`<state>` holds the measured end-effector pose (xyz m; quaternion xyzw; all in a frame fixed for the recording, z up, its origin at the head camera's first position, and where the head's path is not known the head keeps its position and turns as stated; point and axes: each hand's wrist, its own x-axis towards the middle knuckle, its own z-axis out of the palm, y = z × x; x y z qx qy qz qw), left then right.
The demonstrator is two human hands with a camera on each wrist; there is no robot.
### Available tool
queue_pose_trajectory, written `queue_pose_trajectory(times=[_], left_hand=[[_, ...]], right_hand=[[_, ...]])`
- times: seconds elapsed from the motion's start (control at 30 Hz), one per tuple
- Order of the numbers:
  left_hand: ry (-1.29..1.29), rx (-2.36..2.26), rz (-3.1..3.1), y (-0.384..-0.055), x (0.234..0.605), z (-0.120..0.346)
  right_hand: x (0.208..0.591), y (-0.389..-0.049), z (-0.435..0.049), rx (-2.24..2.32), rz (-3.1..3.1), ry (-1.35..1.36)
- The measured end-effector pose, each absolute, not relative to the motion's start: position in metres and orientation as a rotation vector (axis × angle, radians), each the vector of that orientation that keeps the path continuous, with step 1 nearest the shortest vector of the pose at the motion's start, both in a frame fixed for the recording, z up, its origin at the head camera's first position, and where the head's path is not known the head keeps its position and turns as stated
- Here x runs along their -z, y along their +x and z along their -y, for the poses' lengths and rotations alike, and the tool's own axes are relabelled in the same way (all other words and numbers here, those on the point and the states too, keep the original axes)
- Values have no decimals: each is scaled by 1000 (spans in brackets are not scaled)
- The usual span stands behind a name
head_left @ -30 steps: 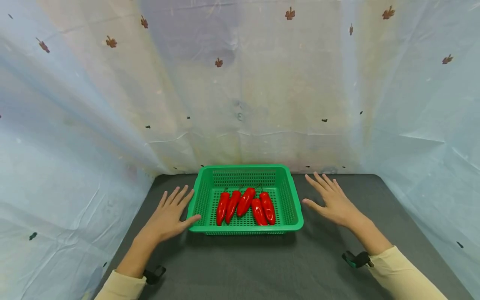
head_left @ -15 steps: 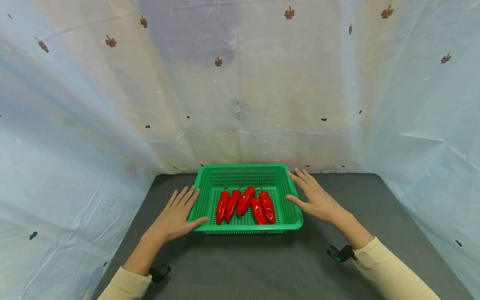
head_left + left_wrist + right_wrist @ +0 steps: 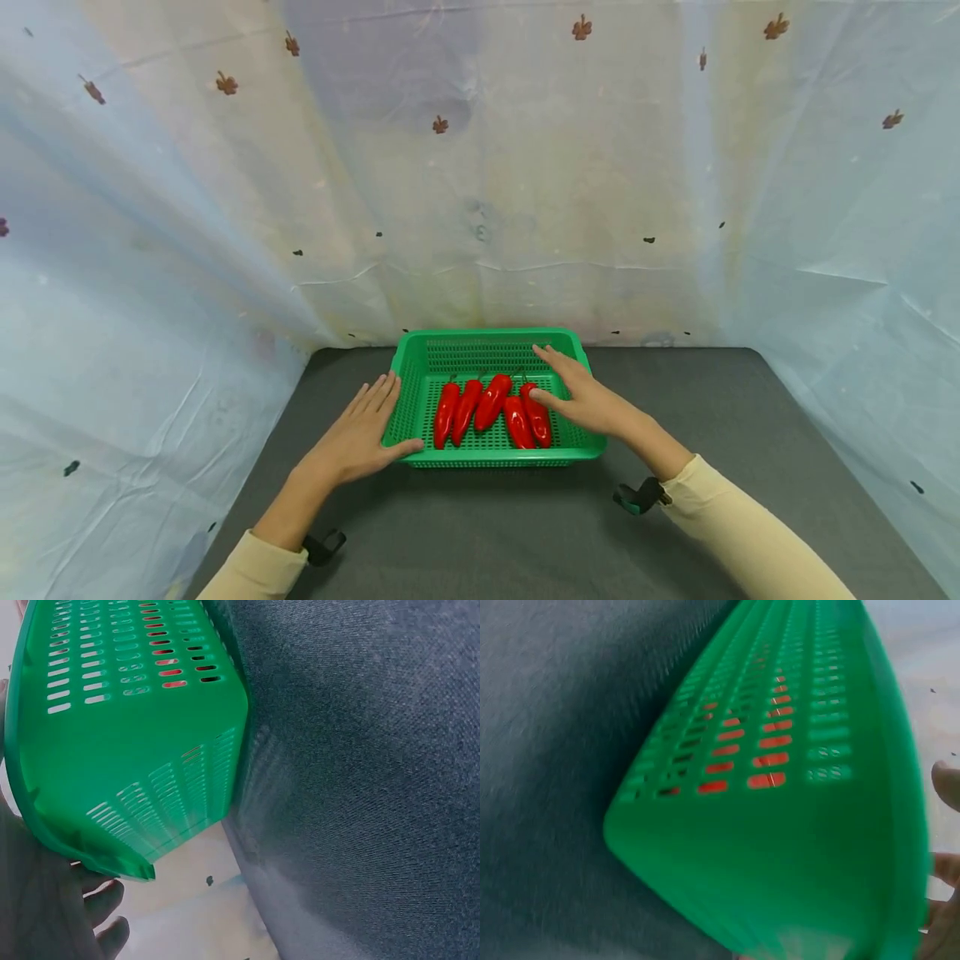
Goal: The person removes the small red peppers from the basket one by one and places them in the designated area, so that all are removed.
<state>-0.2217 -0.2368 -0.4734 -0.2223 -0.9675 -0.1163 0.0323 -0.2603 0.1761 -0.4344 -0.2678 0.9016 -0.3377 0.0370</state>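
Note:
A green slotted plastic basket [image 3: 487, 456] stands on the dark table, with several shiny red chili peppers [image 3: 491, 403] lying side by side in it. My left hand [image 3: 358, 437] is at the basket's left rim, fingers straight and thumb stretched over the front left corner. In the left wrist view, its fingers [image 3: 103, 900] show just beyond the rim. Over the basket's right side hovers my right hand [image 3: 588, 402], fingers extended toward the rightmost pepper [image 3: 538, 427], with nothing in its grasp. The right wrist view shows the basket's wall [image 3: 765, 847] close up, peppers red through the slots.
The dark cloth-covered table [image 3: 480, 542] reaches in front of the basket and to both sides. A pale plastic sheet [image 3: 480, 167] with brown leaf prints hangs behind and at the sides. Black straps [image 3: 637, 495] sit at both wrists.
My right hand has moved left, from beside the basket to over its right part. My left hand has shifted slightly right onto the left rim. Basket and peppers have stayed put.

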Motion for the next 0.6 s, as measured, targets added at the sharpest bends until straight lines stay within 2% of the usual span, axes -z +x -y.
queue_pose_trajectory(times=[0.6], left_hand=[[-666, 427, 3005, -219, 473, 234]], right_hand=[[458, -282, -142, 1080, -2812, -630]])
